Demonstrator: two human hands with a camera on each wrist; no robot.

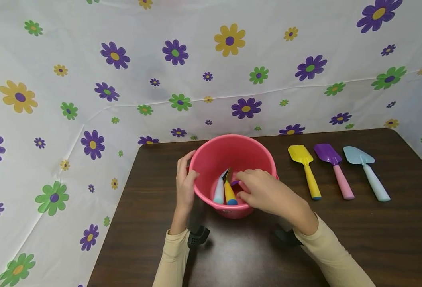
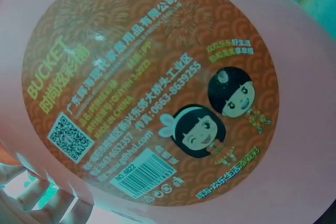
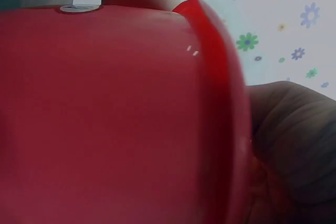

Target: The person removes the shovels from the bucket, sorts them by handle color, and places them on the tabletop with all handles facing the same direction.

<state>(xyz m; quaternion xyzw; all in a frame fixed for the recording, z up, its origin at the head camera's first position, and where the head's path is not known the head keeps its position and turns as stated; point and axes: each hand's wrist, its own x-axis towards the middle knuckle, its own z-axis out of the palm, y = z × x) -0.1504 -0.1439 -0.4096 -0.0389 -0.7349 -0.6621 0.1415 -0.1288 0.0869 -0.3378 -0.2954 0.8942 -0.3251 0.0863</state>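
A red bucket (image 1: 264, 149) stands on the dark table (image 1: 358, 239). My left hand (image 1: 186, 175) grips its left side, thumb over the rim. My right hand (image 1: 244, 187) reaches inside, fingers curled down on a purple tool piece (image 1: 234, 182) that is mostly hidden. A light-blue handle (image 1: 218, 192) and a yellow handle with a blue tip (image 1: 230, 193) lean in the bucket. The left wrist view shows the bucket's orange label (image 2: 152, 87) and fingertips (image 2: 31, 192) at the lower left. The bucket wall (image 3: 105, 114) fills the right wrist view, with the hand (image 3: 294, 145) at right.
Right of the bucket lie a yellow shovel (image 1: 305, 169), a purple shovel with a pink handle (image 1: 334, 169) and a light-blue trowel (image 1: 366, 171), side by side. A flowered sheet (image 1: 89, 99) covers the wall behind and drapes left of the table.
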